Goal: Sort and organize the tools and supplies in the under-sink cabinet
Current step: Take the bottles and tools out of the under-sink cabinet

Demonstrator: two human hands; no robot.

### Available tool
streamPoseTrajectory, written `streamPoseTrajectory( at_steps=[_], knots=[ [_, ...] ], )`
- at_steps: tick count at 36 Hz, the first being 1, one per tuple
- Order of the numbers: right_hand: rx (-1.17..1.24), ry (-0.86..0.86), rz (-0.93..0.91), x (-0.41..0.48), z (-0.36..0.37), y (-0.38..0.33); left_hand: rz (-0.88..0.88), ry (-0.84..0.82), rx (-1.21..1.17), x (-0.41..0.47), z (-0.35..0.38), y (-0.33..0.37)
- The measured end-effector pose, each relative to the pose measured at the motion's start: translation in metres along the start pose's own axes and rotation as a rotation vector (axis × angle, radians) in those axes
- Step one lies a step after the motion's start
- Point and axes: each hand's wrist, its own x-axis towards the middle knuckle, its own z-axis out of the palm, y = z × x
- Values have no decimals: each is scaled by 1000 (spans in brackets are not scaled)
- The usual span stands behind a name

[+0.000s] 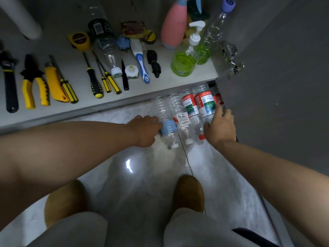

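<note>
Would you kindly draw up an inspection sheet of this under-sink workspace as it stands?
Surface: pale cabinet shelf; glossy tiled floor below.
Job's things: hand tools in a row on the shelf, including wrench, pliers and utility knife; tape measure behind; plastic bottles lying side by side on the floor.
Clutter: brush, pink bottle, green pump bottle.
Hands: left hand touches the blue-labelled bottle; right hand rests on the bottles at the row's other end.
Cables: nothing seen.
Surroundings: open cabinet door with hinge.
</note>
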Motion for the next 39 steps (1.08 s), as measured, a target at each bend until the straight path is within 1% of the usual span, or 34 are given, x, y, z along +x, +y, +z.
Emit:
streamPoseTrajectory(
  at_steps=[2,4,7,9,12,16,18,21,25,27,30,32,35,37,39],
  knots=[
    [-40,79,-123,-4,-3,-6,6,34,-31,-5,-4,-1],
    [-36,92,-271,-7,-5,-15,16,95,-49,-12,-8,-3],
    [-21,15,-488,-10,-9,-32,45,229,-88,-22,-16,-9],
    [-1,-53,-605,-10,-12,-48,53,352,-119,-30,-24,-16],
    [42,-138,-701,-7,-15,-79,30,542,-180,-39,-37,-30],
    [71,-185,-771,9,-17,-127,-54,712,-323,-43,-48,-54],
    [117,-186,-764,22,-15,-155,-107,806,-436,-45,-50,-69],
    [182,-134,-699,44,-11,-198,-219,932,-618,-49,-53,-90],
    [284,-73,-600,72,-6,-251,-366,1027,-794,-56,-60,-118],
    [251,-14,-552,82,-4,-273,-436,1052,-868,-60,-62,-131],
    [71,67,-478,88,1,-303,-529,1089,-979,-63,-62,-144],
    [10,56,-422,89,5,-321,-562,1087,-1050,-64,-62,-149],
    [-21,20,-345,91,13,-339,-577,1081,-1194,-66,-65,-154],
    [-2,5,-298,90,16,-344,-580,1100,-1260,-68,-68,-156],
    [60,13,-292,85,18,-345,-568,1139,-1319,-70,-72,-159]
  ],
)
